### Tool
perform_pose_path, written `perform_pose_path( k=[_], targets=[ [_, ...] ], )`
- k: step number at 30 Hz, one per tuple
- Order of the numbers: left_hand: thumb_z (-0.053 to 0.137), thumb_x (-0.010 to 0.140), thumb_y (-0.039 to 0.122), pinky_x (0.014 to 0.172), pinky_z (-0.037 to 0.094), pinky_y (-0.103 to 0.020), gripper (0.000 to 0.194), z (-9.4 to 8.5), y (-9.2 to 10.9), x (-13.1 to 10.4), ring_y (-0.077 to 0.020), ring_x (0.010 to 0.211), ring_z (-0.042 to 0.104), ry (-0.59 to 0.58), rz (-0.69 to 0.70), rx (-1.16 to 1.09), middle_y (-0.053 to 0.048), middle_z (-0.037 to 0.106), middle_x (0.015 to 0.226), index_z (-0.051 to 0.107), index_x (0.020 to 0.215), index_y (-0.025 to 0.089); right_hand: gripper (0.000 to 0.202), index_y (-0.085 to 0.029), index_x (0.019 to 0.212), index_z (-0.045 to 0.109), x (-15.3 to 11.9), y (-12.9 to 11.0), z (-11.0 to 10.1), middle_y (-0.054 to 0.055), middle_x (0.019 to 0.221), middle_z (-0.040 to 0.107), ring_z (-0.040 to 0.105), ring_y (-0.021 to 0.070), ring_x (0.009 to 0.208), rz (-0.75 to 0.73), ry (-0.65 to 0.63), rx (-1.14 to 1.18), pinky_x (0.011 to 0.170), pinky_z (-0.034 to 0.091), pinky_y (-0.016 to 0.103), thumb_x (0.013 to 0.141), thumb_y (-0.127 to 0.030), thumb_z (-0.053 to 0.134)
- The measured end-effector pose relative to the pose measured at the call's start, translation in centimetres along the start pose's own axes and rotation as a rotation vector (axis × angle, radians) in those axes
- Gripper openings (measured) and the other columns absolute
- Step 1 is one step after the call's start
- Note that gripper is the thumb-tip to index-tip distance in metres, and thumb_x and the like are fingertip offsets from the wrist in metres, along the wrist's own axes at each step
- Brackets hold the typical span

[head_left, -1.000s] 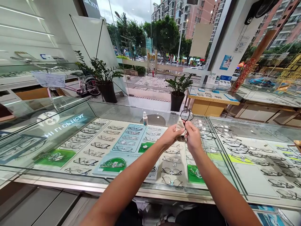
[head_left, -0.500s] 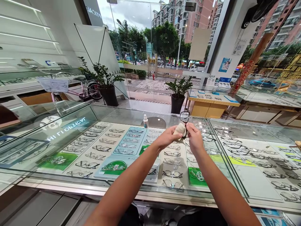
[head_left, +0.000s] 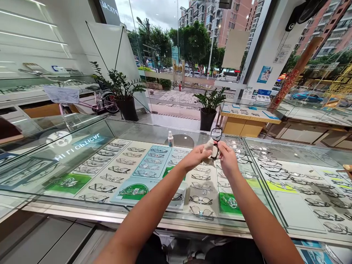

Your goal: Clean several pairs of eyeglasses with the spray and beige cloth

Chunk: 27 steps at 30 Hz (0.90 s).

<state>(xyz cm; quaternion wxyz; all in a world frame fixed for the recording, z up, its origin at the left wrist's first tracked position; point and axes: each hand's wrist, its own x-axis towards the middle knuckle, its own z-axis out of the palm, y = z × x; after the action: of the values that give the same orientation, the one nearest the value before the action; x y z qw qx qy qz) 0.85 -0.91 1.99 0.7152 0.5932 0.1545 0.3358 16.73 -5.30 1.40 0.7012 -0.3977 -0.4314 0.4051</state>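
Observation:
Above the glass counter, my right hand (head_left: 227, 156) is closed on a pair of dark-framed eyeglasses (head_left: 217, 134), which is turned on end with one lens above the other. A pale cloth (head_left: 209, 146) is pinched in my left hand (head_left: 197, 157), against the side of the glasses. Its lower edge hangs beneath the fingers. The upper lens stands clear of the cloth, while the lower one sits between my two hands. Behind my left hand, a small white bottle (head_left: 170, 139) stands upright on the countertop.
Under the glass of the display counter (head_left: 154, 223) lie rows of spectacle frames (head_left: 201, 200) and green cards (head_left: 229, 203). Beyond it stand two potted plants (head_left: 208, 117), a bicycle (head_left: 82, 99) and a wooden display table (head_left: 242, 124).
The cloth has shifted off part of the glasses, so more of the lower lens shows. Both hands stay at nearly the same spot, and the view has moved slightly.

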Motion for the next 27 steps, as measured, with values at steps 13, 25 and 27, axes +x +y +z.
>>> perform_pose_path(
  k=[13,25,27],
  targets=[
    [0.086,0.072,0.077,0.071,0.045,-0.027,0.071,-1.6,-0.6,0.8,-0.012,0.074,0.056,0.101,-0.08,0.096,-0.003,0.067,0.085,0.072,0.1,0.012,0.038,-0.024,0.098,0.089,0.4,1.4,-0.1,0.006,0.105,0.071,0.062,0.0236,0.105,-0.021,-0.043,-0.049,0.097,0.05,0.039,0.077,-0.056,0.089],
    [0.096,0.059,0.072,0.07,0.048,-0.029,0.07,-6.2,-0.5,1.0,-0.0142,0.071,0.062,0.1,-0.281,0.057,-0.007,0.07,0.081,0.073,0.088,0.012,0.023,-0.03,0.106,0.088,0.0,-3.2,-2.4,0.008,0.111,0.07,0.057,0.0271,0.11,-0.614,-0.208,-0.766,0.1,0.042,0.045,0.104,-0.043,0.069],
    [0.1,0.058,0.062,0.069,0.049,-0.029,0.065,-6.4,-0.4,0.7,-0.0154,0.071,0.064,0.041,-0.335,0.054,-0.007,0.072,0.081,0.075,0.09,0.011,0.019,-0.032,0.109,0.087,-1.2,-3.7,-2.5,0.007,0.101,0.069,0.054,0.0258,0.102,-0.893,-0.321,-1.076,0.094,0.039,0.043,0.105,-0.033,0.068]
  ],
)
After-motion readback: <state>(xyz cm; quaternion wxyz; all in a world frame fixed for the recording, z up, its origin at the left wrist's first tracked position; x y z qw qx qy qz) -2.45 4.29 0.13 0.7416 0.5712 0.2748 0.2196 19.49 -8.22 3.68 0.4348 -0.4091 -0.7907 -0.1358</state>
